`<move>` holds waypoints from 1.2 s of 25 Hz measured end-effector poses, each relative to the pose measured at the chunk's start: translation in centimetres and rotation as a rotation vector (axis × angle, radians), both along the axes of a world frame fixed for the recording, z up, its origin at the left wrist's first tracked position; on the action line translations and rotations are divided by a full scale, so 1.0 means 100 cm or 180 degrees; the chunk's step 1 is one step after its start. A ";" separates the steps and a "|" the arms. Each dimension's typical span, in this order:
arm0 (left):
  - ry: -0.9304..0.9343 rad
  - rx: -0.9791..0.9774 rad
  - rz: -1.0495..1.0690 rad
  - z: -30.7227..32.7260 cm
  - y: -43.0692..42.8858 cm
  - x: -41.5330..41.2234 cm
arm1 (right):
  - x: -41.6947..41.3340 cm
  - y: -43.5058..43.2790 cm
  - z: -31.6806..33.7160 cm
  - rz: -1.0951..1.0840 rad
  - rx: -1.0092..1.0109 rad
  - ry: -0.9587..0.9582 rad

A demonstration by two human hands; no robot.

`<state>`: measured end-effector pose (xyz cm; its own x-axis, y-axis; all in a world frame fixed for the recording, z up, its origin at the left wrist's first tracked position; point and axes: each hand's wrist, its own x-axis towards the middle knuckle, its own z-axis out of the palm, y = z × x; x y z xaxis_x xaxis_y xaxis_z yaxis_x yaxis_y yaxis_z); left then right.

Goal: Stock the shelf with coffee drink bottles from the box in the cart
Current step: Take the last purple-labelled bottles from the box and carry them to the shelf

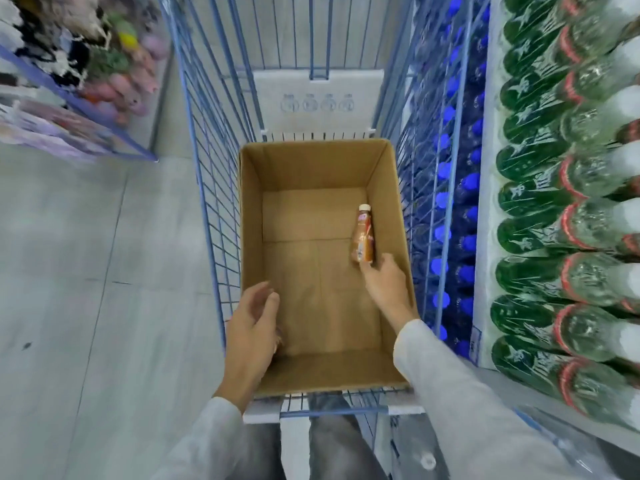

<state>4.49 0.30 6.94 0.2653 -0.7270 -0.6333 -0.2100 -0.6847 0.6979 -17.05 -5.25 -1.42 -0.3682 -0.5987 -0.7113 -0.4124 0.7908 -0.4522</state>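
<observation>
A single brown coffee drink bottle (363, 235) with a white cap lies on the floor of the open cardboard box (251, 216), close to the right wall, cap pointing away from me. My right hand (386, 284) reaches down into the box, and its thumb and fingertips touch the bottle's near end without closing round it. My left hand (251, 329) hovers over the box's near left wall, fingers loosely curled and holding nothing. The box sits in a blue wire cart (207, 188).
On the right, shelves hold rows of blue-capped bottles (464, 216) and green bottles (540, 237) in plastic wrap. A bin of plush toys (114, 74) stands at the far left. Grey floor (104, 271) lies left of the cart. The cart's handle bar (332, 412) is near my legs.
</observation>
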 end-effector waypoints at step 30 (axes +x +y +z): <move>-0.0976 0.1393 -0.3716 -0.164 -0.045 0.023 | 0.046 0.040 -0.090 -0.1202 0.0529 -0.1299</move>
<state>6.83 -4.17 -9.47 -0.2086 -0.3740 -0.9037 -0.9491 -0.1457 0.2794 -12.45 -1.29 -10.41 -0.2109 -0.3473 -0.9137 0.0938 0.9232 -0.3726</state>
